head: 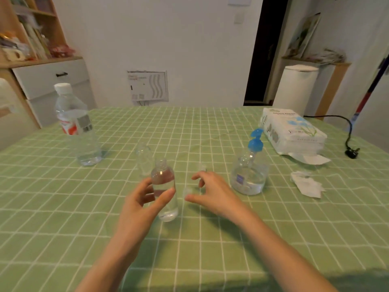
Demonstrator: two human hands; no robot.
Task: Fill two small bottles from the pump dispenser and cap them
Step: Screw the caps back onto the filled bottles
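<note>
My left hand (145,199) grips a small clear bottle (163,186) that stands uncapped on the green checked tablecloth, liquid inside it. A second small clear bottle (144,160) stands just behind it, uncapped and looking empty. My right hand (211,191) hovers low to the right, thumb and fingers spread around a small clear cap (188,191) lying on the cloth; I cannot tell whether they touch it. Another clear cap (202,166) stands just beyond the fingers. The pump dispenser (249,175), clear with a blue pump head, stands right of my right hand, partly filled.
A large water bottle (79,131) with a white cap stands at the far left. A tissue pack (291,131) lies at the far right, crumpled tissue (306,183) in front of it. A black cable and plug (351,153) lie at the table's right edge.
</note>
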